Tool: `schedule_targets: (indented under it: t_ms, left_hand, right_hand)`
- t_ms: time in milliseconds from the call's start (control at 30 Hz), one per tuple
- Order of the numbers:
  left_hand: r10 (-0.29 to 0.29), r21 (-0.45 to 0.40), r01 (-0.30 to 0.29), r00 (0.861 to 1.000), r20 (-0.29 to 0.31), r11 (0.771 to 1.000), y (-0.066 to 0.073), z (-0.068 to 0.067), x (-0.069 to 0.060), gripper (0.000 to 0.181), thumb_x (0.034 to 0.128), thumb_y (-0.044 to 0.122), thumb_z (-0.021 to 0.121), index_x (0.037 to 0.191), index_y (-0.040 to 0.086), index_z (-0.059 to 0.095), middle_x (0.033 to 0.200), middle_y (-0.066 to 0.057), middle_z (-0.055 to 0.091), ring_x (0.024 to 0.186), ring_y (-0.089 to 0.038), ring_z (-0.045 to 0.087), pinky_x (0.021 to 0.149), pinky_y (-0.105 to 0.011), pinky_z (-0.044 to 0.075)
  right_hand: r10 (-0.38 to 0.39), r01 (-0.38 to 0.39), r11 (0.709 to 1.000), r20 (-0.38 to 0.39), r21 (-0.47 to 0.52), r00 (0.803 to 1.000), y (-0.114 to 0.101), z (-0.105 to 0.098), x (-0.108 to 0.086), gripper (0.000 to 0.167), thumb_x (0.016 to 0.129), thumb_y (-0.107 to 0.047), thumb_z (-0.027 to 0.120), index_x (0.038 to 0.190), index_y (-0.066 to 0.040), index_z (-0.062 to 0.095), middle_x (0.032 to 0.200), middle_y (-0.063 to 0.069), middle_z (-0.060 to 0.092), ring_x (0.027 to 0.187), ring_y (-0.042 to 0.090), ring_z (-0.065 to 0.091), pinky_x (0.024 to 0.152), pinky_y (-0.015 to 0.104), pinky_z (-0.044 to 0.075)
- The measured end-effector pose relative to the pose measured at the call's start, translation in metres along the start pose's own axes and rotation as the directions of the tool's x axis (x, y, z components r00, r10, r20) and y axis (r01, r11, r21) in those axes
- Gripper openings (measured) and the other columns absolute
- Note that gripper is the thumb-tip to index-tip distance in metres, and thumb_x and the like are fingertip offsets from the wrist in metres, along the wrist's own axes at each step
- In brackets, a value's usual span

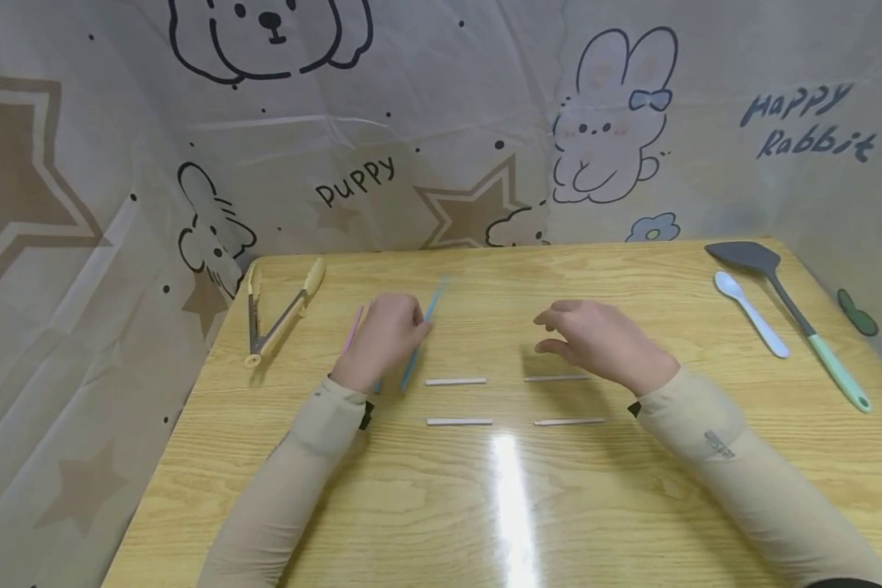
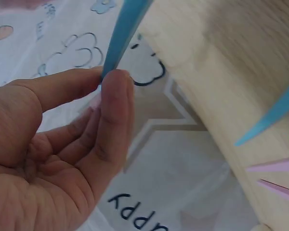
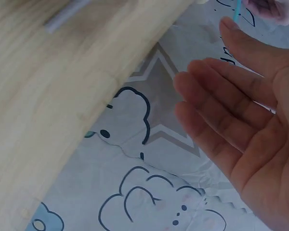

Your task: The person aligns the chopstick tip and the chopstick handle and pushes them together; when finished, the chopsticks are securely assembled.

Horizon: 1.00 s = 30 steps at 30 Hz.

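Note:
The left hand point(image 1: 384, 339) pinches a blue stick point(image 2: 123, 36) between thumb and fingertips; in the head view this stick point(image 1: 433, 304) slants up past the fingers. Another blue stick point(image 2: 274, 110) and two pink sticks point(image 2: 279, 165) lie on the table beside that hand, partly hidden by it in the head view. The right hand point(image 1: 604, 339), fingers slightly bent and apart, holds nothing; it hovers above a white stick point(image 1: 556, 378). Three more white sticks lie near: one at upper left point(image 1: 456, 382), one at lower left point(image 1: 459, 422) and one at lower right point(image 1: 569, 422).
Tongs point(image 1: 275, 327) lie spread at the table's left back. At the right are a light blue spoon point(image 1: 753, 317) and a grey spatula with a green handle point(image 1: 838, 371). A patterned cloth point(image 1: 426, 122) hangs behind the wooden table point(image 1: 382, 514).

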State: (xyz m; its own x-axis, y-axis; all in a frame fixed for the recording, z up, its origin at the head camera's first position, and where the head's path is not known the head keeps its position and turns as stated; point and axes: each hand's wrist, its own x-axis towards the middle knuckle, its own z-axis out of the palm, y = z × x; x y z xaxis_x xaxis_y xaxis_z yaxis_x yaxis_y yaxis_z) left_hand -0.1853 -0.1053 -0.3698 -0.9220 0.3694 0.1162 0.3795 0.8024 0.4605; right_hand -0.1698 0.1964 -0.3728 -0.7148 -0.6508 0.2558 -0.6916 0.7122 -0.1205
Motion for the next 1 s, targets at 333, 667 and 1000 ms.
schedule_targets:
  t_ms: [333,667,1000]
  left_hand:
    - [-0.203,-0.033,0.206,0.975,0.090,0.978,-0.019,0.006,0.006,0.054,0.0917,0.005,0.064,0.049,0.015,0.033,0.044,0.007,0.025,0.038,-0.007,0.025,0.037,-0.021,0.027]
    - [-0.223,0.047,0.220,0.971,0.085,0.974,-0.028,0.014,0.012,0.046,0.0826,-0.005,0.059,0.052,0.015,0.031,0.047,0.005,0.024,0.041,-0.009,0.024,0.041,-0.023,0.026]
    - [-0.249,0.046,0.245,0.961,0.119,0.969,-0.034,0.020,0.013,0.039,0.0810,-0.012,0.054,0.057,0.013,0.034,0.048,0.002,0.034,0.040,-0.009,0.033,0.039,-0.021,0.029]
  right_hand:
    - [0.031,-0.036,0.999,0.121,0.038,0.992,0.001,0.013,-0.011,0.029,0.081,-0.019,0.083,0.102,-0.001,0.073,0.094,0.009,0.071,0.076,0.020,0.067,0.067,0.037,0.057]
    - [0.054,-0.080,0.992,0.240,0.101,0.969,0.001,0.021,-0.019,0.011,0.083,-0.013,0.081,0.090,-0.009,0.074,0.084,0.000,0.069,0.072,0.011,0.062,0.065,0.031,0.055]
    - [0.076,-0.097,0.993,0.248,0.073,0.966,0.000,0.024,-0.019,0.015,0.081,-0.016,0.083,0.079,-0.011,0.068,0.074,-0.004,0.062,0.064,0.008,0.054,0.059,0.028,0.052]
